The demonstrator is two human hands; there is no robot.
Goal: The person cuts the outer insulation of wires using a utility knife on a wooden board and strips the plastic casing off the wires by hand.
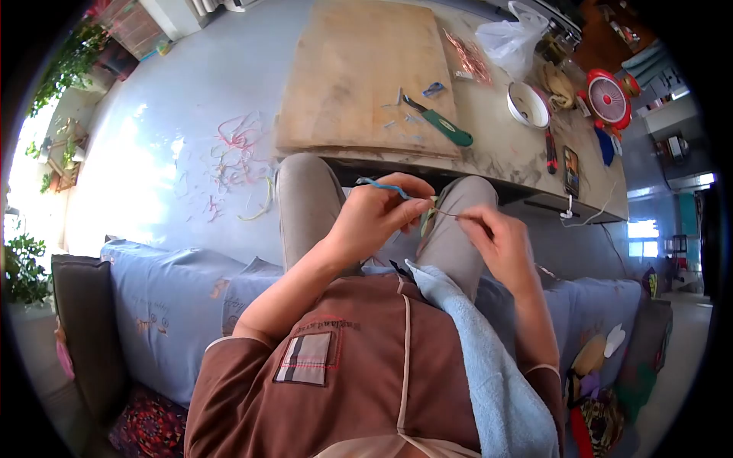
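Above my lap, my left hand (382,210) pinches a blue cord (384,186), whose end sticks out past the fingers to the left. Beside its fingertips is a small green and yellow piece (427,217), too small to make out fully. A thin dark strand (449,214) runs from there to my right hand (492,235), whose thumb and forefinger are closed on its other end. The two hands are a short way apart, over the right knee.
A wooden board (359,69) lies on the table with a green-handled tool (447,127) and blue scraps. Farther right are copper-coloured strands (469,57), a white bowl (527,104), a phone (571,169) and a red fan (608,99). Cord scraps (237,153) litter the floor.
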